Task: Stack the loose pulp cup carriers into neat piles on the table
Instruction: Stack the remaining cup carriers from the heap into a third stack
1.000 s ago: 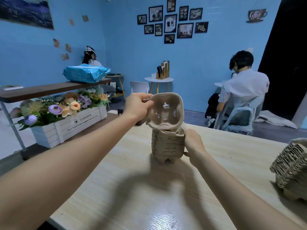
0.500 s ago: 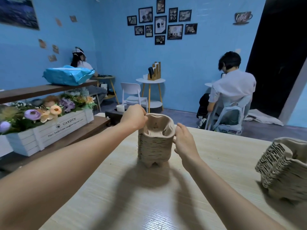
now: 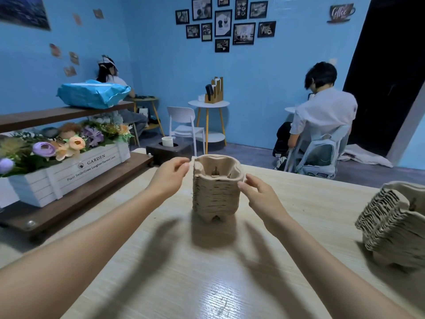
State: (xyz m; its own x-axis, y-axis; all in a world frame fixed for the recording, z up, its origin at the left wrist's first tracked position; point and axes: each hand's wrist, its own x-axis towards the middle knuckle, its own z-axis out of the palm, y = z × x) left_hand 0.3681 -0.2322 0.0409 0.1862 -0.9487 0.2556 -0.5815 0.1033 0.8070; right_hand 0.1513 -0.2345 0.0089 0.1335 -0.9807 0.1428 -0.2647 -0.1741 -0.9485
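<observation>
A carrier stack is flanked by the relaxed, empty fingers of both hands; a second pile is cropped at right.

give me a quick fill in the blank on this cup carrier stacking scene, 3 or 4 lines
1. The upright pile of carriers stands between the left hand and the ____ hand.
2. Neither hand grips the pile; both are ____.
3. A second stack of carriers sits near the table's ____ edge.
4. The white flower box bears the word ____.

Missing words: right; open; right; GARDEN
</observation>
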